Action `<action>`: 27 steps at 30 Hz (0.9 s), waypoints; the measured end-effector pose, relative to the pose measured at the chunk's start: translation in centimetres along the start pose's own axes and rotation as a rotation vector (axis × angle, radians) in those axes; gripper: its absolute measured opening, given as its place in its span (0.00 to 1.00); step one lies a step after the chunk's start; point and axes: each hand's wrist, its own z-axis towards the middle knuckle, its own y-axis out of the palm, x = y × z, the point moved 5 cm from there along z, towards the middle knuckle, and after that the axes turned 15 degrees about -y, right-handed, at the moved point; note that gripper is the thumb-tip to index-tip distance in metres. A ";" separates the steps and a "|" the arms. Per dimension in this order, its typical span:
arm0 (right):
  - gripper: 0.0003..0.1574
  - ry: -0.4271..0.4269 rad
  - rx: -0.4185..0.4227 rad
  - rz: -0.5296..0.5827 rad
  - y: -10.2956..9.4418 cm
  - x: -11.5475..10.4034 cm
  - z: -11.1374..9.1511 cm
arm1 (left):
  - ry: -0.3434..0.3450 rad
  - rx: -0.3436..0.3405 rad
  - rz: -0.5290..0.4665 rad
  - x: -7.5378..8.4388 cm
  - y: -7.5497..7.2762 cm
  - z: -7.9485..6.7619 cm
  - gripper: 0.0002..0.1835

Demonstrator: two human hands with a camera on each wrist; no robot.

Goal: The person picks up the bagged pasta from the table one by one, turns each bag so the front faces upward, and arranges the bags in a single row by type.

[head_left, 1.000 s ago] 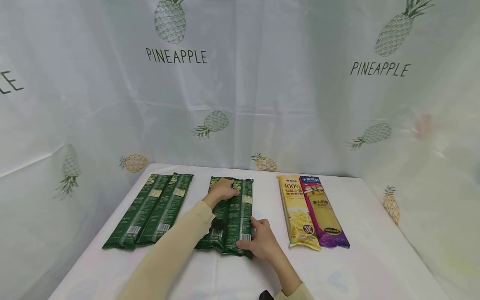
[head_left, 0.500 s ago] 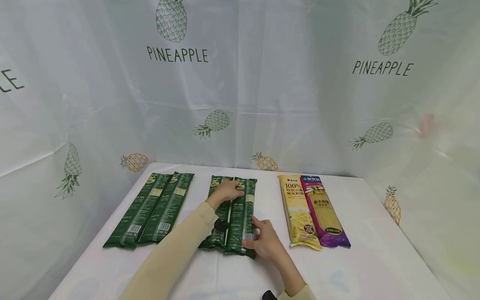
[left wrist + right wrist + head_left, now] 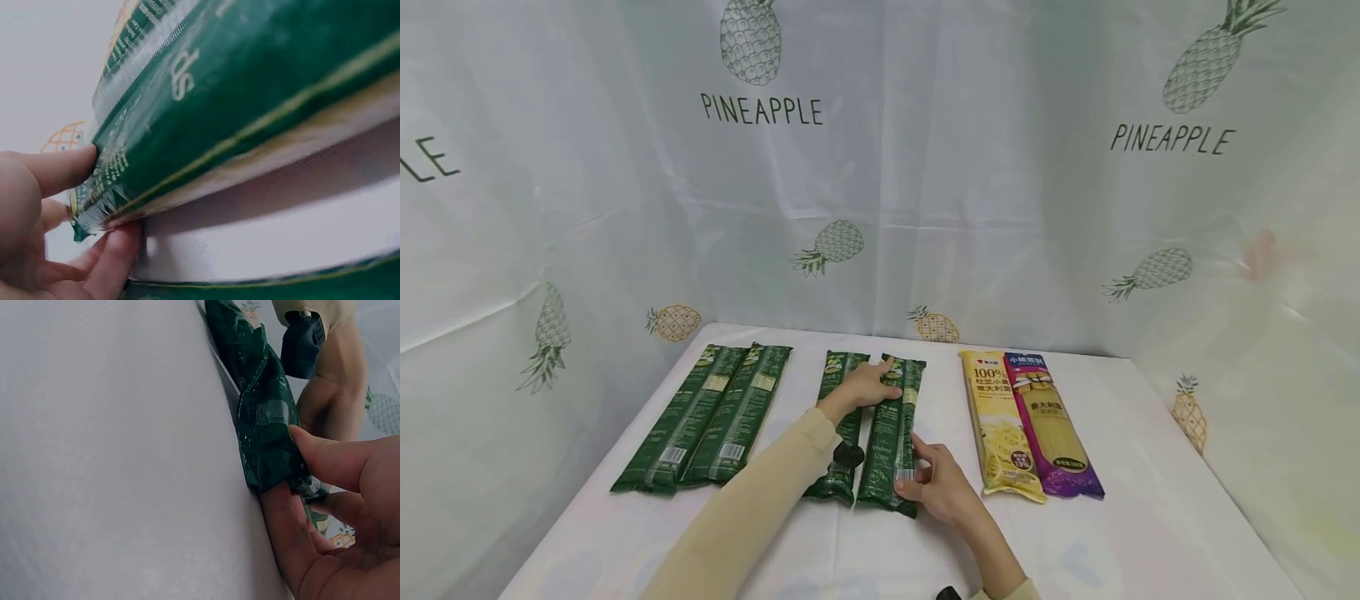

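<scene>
Left of the yellow pasta packet (image 3: 1002,425) is the nearest green spaghetti packet (image 3: 886,446). Fingers (image 3: 119,250) clamp it: left hand (image 3: 862,386) at the far end, right hand (image 3: 943,490) at the near end

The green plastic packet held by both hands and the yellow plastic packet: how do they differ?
The green plastic packet is held by the left hand and right hand; the yellow plastic packet lies untouched. The green one shows a barcode; the yellow one, pictured noodles. Both are long and narrow.
</scene>
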 end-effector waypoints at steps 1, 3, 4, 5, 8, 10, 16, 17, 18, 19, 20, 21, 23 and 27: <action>0.59 -0.001 -0.001 0.006 0.0 0.1 0.0 | -0.004 -0.003 0.003 0.0 0.1 0.0 0.42; 0.59 0.003 0.000 0.016 0.0 0.2 -0.1 | -0.003 -0.007 0.008 0.0 0.1 -0.1 0.42; 0.59 0.007 0.001 0.022 0.0 0.2 -0.1 | 0.001 -0.008 0.013 0.1 0.1 -0.1 0.42; 0.59 0.010 0.003 0.024 0.0 0.3 -0.2 | 0.000 -0.012 0.010 0.1 0.2 -0.2 0.42; 0.58 0.017 0.005 0.030 -0.1 0.5 -0.3 | -0.001 -0.012 -0.017 0.1 0.2 -0.3 0.42; 0.58 0.014 0.006 0.028 -0.1 0.6 -0.4 | -0.003 -0.014 -0.073 0.0 0.3 -0.4 0.42; 0.59 0.012 0.007 0.037 -0.6 1.0 -0.7 | 0.013 -0.011 -0.274 0.1 0.7 -0.3 0.41; 0.59 0.012 0.003 0.047 -0.7 1.0 -0.8 | 0.015 -0.007 -0.286 0.1 0.7 -0.3 0.41; 0.58 0.016 0.002 0.066 -0.7 1.0 -0.8 | 0.017 -0.002 -0.293 0.2 0.8 -0.2 0.41; 0.58 0.019 0.003 0.084 -0.7 0.9 -0.8 | 0.017 0.000 -0.299 0.2 0.8 -0.2 0.40; 0.57 0.021 0.005 0.107 -0.7 0.8 -0.8 | 0.016 0.001 -0.305 0.2 0.8 -0.2 0.40; 0.56 0.024 0.008 0.130 -0.7 0.7 -0.9 | 0.015 0.003 -0.312 0.2 0.7 -0.2 0.40; 0.54 0.029 0.024 0.184 -0.7 0.4 -0.9 | 0.007 0.014 -0.333 0.2 0.6 -0.2 0.40; 0.52 0.054 0.056 0.298 -1.0 -0.2 -1.1 | 0.005 0.021 -0.385 0.4 0.1 -0.5 0.40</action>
